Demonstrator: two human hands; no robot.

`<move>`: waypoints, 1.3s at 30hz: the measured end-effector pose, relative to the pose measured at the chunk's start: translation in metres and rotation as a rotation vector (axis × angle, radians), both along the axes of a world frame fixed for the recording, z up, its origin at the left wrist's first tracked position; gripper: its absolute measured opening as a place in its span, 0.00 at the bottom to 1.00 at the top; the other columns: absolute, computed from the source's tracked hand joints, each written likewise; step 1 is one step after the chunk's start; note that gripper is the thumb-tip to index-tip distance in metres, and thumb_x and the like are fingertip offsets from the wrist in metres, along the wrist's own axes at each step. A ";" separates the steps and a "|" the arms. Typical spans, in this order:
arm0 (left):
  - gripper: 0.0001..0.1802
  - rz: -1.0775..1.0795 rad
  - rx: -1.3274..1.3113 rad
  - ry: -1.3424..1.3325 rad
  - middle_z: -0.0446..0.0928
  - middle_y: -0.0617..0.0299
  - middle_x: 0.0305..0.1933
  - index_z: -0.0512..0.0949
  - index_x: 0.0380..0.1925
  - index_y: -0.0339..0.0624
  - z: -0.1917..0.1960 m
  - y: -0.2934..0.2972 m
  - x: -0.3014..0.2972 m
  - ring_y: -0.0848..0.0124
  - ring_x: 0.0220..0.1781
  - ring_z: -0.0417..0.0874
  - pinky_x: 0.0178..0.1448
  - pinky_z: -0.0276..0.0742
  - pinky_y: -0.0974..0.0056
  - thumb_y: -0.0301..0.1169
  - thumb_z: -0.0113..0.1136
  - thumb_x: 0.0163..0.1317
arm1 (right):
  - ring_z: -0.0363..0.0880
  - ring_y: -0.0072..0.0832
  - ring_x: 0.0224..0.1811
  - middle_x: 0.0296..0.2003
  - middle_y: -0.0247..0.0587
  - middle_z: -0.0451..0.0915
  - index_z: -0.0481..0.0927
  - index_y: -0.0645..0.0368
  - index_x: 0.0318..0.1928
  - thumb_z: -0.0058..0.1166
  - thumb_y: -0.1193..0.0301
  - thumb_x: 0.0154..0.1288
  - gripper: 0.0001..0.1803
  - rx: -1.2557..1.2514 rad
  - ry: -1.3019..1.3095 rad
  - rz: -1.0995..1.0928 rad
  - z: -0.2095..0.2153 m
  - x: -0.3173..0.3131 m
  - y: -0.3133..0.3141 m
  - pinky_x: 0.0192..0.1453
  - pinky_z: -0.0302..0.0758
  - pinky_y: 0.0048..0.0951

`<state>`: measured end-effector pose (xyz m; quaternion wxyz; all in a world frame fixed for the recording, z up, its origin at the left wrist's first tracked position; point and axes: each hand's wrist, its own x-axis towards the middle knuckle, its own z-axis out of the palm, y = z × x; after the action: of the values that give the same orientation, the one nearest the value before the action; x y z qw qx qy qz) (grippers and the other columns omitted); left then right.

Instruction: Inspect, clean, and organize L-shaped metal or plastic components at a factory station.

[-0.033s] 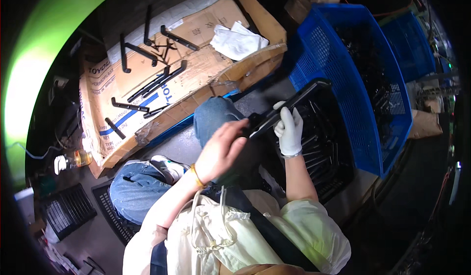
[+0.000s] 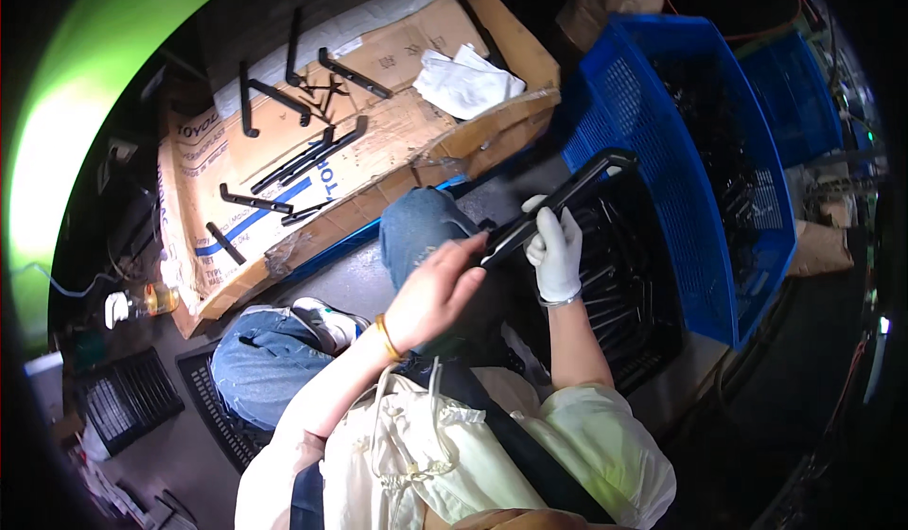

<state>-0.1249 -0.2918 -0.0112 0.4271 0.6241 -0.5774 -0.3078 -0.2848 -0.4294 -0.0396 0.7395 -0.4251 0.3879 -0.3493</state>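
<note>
A long black plastic handle-like bar [image 2: 567, 192] with a bent far end lies slantwise between my hands, above my lap. My right hand [image 2: 554, 254], in a white glove, is closed around its middle, thumb on top. At the bar's near left end is my bare left hand [image 2: 432, 295], its fingers closing on that end; the fingertips are partly hidden behind the bar. Several similar black bars [image 2: 301, 163] lie on a cardboard sheet [image 2: 378, 156] to the far left, some bent at one end.
A crumpled white cloth [image 2: 468, 81] rests on the cardboard. To the right, a large blue crate [image 2: 653, 142] holds dark parts. Beneath my right arm a black crate [image 2: 653, 355] contains more black bars. A clear bottle [image 2: 142, 305] and black baskets [image 2: 132, 402] stand at the left.
The surroundings have shifted slightly right and down in view. My left hand sits a little nearer the right one; both stay at the same bar.
</note>
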 end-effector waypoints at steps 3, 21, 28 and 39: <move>0.22 0.040 0.360 0.418 0.79 0.49 0.38 0.68 0.64 0.37 0.000 0.008 -0.001 0.54 0.39 0.83 0.47 0.77 0.57 0.34 0.53 0.74 | 0.54 0.05 0.14 0.18 0.18 0.61 0.80 0.57 0.46 0.50 0.64 0.76 0.10 -0.092 0.027 0.135 0.018 0.031 0.007 0.17 0.48 0.14; 0.31 0.038 0.369 1.057 0.61 0.74 0.23 0.77 0.52 0.39 -0.026 0.033 0.009 0.82 0.22 0.61 0.26 0.61 0.73 0.52 0.30 0.81 | 0.52 0.06 0.13 0.17 0.18 0.60 0.79 0.55 0.41 0.49 0.58 0.78 0.15 0.040 0.113 0.142 0.021 0.051 0.032 0.16 0.46 0.17; 0.31 0.263 0.219 1.386 0.58 0.76 0.22 0.76 0.52 0.40 -0.032 0.040 0.015 0.83 0.20 0.53 0.24 0.51 0.74 0.54 0.33 0.80 | 0.66 0.12 0.21 0.20 0.25 0.73 0.80 0.59 0.37 0.52 0.60 0.76 0.16 -0.342 0.450 0.157 -0.002 0.084 -0.041 0.25 0.64 0.22; 0.23 0.297 -0.106 1.628 0.58 0.74 0.23 0.74 0.57 0.41 -0.043 0.092 0.069 0.83 0.20 0.54 0.24 0.52 0.74 0.47 0.44 0.79 | 0.78 0.54 0.59 0.60 0.60 0.76 0.78 0.60 0.60 0.59 0.50 0.60 0.34 -1.145 1.543 0.745 -0.100 0.228 -0.199 0.64 0.75 0.45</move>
<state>-0.0556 -0.1999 -0.0540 0.7767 0.2549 -0.0130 -0.5759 -0.0571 -0.6279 -0.1395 0.0370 -0.9155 0.3761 0.1377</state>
